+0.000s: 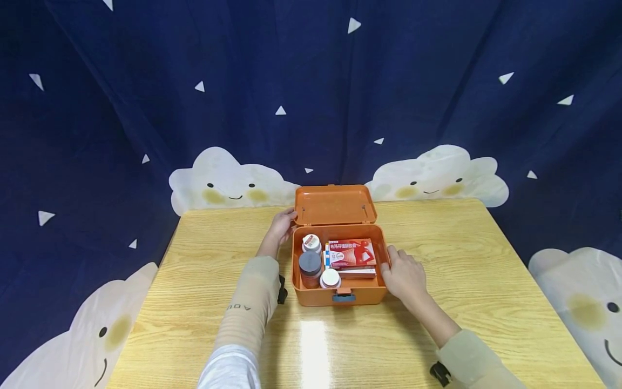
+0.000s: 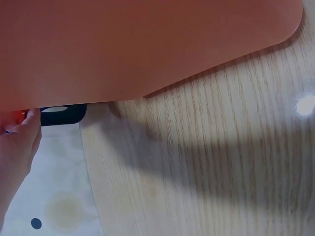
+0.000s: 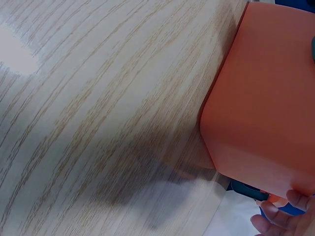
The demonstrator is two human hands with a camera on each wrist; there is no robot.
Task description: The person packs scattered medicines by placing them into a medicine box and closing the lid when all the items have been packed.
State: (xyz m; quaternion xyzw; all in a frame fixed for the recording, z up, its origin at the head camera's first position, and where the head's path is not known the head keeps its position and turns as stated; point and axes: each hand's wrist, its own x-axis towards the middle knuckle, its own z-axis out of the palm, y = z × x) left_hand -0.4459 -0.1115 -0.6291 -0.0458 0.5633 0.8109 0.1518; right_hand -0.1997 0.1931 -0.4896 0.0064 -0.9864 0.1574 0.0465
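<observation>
An orange storage box (image 1: 311, 297) stands with its lid (image 1: 335, 205) tipped back. Inside, a red-and-white medicine box (image 1: 351, 253) lies on top of another carton (image 1: 357, 273) at the right. A dark-capped bottle (image 1: 310, 265) and two white-capped bottles (image 1: 331, 279) fill the left part. At the back left my left hand (image 1: 281, 226) grips the lid's left edge, most of its fingertips hidden behind it. On the opposite side my right hand (image 1: 405, 273) touches the right rim, thumb at the edge. Its fingers (image 3: 275, 215) look loosely bent beside the wall in the right wrist view.
The box sits near the far edge of a wooden table (image 1: 218, 248). A dark blue curtain (image 1: 330, 81) with white clouds hangs right behind. A blue-grey latch (image 1: 344, 297) is on the box front, and a dark handle (image 2: 64, 114) shows beneath the lid.
</observation>
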